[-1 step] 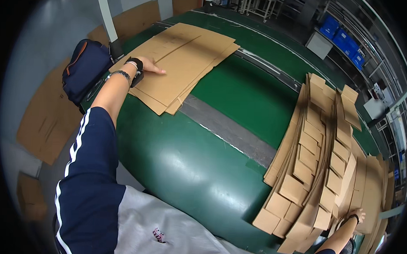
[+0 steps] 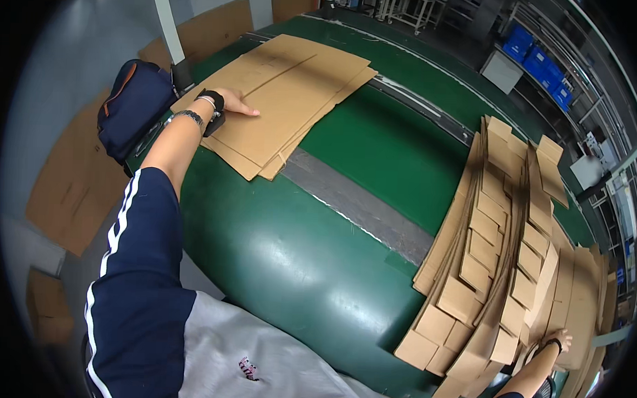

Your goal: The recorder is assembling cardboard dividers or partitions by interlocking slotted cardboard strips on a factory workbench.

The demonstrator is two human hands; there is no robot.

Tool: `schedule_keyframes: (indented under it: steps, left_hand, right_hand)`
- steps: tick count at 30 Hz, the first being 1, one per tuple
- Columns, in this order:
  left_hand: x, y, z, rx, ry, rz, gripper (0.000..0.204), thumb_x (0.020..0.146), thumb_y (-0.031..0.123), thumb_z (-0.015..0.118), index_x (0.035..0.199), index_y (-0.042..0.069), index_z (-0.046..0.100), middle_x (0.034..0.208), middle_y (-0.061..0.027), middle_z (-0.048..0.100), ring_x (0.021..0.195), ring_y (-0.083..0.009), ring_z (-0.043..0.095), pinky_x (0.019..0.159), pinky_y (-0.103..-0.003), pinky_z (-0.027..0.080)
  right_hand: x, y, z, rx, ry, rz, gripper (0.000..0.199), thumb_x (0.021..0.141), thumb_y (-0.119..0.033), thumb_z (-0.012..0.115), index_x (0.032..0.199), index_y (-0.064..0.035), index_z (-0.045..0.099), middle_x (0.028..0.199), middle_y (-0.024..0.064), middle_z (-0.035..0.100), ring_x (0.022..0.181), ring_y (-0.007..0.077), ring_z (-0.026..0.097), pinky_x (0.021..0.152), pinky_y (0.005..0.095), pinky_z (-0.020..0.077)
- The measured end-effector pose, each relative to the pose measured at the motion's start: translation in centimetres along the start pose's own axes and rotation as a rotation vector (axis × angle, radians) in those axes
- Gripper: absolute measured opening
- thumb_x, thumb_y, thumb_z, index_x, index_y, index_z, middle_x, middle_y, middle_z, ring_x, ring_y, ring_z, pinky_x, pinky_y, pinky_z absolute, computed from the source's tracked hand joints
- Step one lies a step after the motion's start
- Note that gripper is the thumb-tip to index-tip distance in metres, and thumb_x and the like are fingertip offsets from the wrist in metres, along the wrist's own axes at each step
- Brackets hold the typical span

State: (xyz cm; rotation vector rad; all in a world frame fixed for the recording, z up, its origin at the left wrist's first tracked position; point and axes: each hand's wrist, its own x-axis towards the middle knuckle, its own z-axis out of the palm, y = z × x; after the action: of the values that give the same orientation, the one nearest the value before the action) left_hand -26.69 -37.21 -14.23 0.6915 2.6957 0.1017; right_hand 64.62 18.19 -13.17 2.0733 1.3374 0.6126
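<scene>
Apparently left hand [image 2: 227,104] lies flat, fingers spread, on flattened cardboard sheets [image 2: 287,93] at far left of green table [image 2: 295,268]. Right hand [image 2: 557,342] rests open on stacked carton blanks [image 2: 498,275] (near right edge). Sheets likely light, stiff, floppy when large; best gripped at edge.

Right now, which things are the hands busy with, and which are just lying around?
In use:
left hand flat on the cardboard sheets
right hand at the stack of folded boxes
green table under both

Lying about:
dark bag
cardboard on the floor
blue bins
</scene>
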Motion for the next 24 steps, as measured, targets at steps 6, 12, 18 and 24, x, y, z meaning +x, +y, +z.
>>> schedule_keyframes:
  steps: [6,12,18,24]
  left_hand:
    - [2.4,-2.0,-1.0,0.057,-0.035,-0.035,0.104,0.072,0.073,0.066,0.132,-0.011,0.051,0.130,-0.0270,0.059,0.123,-0.0354,0.056,0.104,-0.037,0.042]
    - [-0.1,-3.7,-1.8,0.265,0.005,-0.182,0.108,0.071,0.077,0.063,0.133,-0.012,0.051,0.135,-0.0290,0.054,0.126,-0.0368,0.054,0.103,-0.038,0.044]
    - [0.5,-4.5,-1.7,0.183,0.093,-0.101,0.104,0.070,0.071,0.070,0.127,-0.014,0.054,0.131,-0.0297,0.057,0.123,-0.0372,0.056,0.103,-0.038,0.045]
    - [0.2,-3.7,-2.4,0.131,0.151,-0.109,0.098,0.068,0.064,0.074,0.124,-0.015,0.055,0.128,-0.0295,0.059,0.120,-0.0358,0.058,0.100,-0.037,0.047]
  right_hand:
    - [15.7,3.8,8.3,0.409,0.069,0.052,0.086,0.076,-0.049,0.070,0.145,-0.0105,0.037,0.148,0.0208,0.038,0.131,0.0416,0.045,0.100,0.0551,0.0466]
    - [10.8,4.6,6.3,0.407,0.050,0.273,0.088,0.072,-0.042,0.074,0.144,-0.0106,0.034,0.150,0.0139,0.038,0.136,0.0396,0.039,0.105,0.0640,0.0369]
    - [14.4,6.8,7.2,0.474,-0.025,0.284,0.101,0.064,-0.042,0.085,0.145,-0.0159,0.032,0.150,0.0119,0.038,0.138,0.0387,0.036,0.110,0.0637,0.0308]
    - [7.3,7.1,2.2,0.431,0.015,0.270,0.093,0.062,-0.049,0.085,0.138,-0.0154,0.045,0.151,0.0105,0.037,0.139,0.0313,0.036,0.109,0.0608,0.0335]
